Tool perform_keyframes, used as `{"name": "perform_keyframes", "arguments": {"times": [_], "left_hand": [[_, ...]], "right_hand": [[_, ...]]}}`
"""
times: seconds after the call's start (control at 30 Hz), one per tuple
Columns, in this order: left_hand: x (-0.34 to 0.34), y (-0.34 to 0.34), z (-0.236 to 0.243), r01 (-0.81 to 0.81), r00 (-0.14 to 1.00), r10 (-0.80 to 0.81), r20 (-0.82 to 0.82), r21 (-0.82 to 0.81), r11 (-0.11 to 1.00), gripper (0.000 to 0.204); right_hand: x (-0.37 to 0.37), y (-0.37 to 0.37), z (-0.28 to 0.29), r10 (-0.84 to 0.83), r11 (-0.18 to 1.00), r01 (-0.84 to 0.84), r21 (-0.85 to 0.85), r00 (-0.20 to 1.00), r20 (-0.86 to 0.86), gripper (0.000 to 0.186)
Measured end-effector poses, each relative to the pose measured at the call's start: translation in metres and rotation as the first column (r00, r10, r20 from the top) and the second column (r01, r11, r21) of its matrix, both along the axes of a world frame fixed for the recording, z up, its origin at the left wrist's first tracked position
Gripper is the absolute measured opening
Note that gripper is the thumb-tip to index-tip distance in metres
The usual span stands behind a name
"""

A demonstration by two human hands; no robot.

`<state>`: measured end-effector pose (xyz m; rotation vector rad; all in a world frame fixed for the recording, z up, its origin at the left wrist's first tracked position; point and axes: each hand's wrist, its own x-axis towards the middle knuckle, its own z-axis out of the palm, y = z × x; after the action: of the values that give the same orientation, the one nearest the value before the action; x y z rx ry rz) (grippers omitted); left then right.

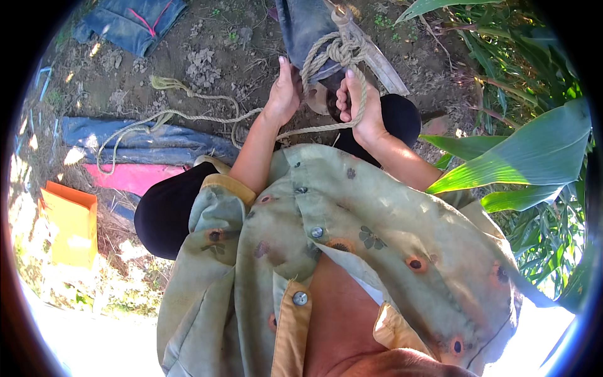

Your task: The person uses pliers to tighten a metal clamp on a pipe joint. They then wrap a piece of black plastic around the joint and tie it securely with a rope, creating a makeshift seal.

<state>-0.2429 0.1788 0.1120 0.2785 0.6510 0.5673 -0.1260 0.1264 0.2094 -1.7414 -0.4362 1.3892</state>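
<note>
A tan rope [320,128] is knotted around a narrow wooden piece [342,17] in front of me, with a thick knot [347,50] just below it. A large loop hangs from the knot towards me. My right hand [365,112] is closed on the right side of this loop, its fingers curled and thumb raised. My left hand [284,94] is beside the loop's left side, thumb stretched up and apart; its other fingers are partly hidden. From the loop the rope runs left past my left wrist, ending in a frayed tip on the soil.
Blue cloth [141,139] and pink cloth [141,178] lie at left, near an orange box-like thing [70,220]. Another blue cloth [129,26] is at far left. A flat wooden board [384,68] slants behind my right hand. Broad green leaves [527,151] crowd the right side.
</note>
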Motion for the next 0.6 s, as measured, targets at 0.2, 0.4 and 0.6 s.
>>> {"name": "perform_keyframes", "arguments": {"times": [0.2,0.4,0.6], "left_hand": [[0.011,-0.018,-0.046,0.091,0.986,-0.044,-0.163,0.291,0.952,0.075],[-0.002,-0.021,-0.012,0.009,0.968,0.093,-0.232,0.404,0.915,0.075],[0.009,-0.033,-0.033,-0.016,0.963,0.145,-0.226,0.490,0.871,0.082]], "right_hand": [[-0.035,0.004,-0.010,-0.266,0.962,0.272,0.003,0.946,-0.186,0.032],[-0.007,0.002,-0.002,-0.036,0.999,0.033,-0.028,0.992,-0.125,0.036],[-0.035,-0.003,-0.031,-0.222,0.966,0.213,0.148,0.974,0.045,0.036]]}}
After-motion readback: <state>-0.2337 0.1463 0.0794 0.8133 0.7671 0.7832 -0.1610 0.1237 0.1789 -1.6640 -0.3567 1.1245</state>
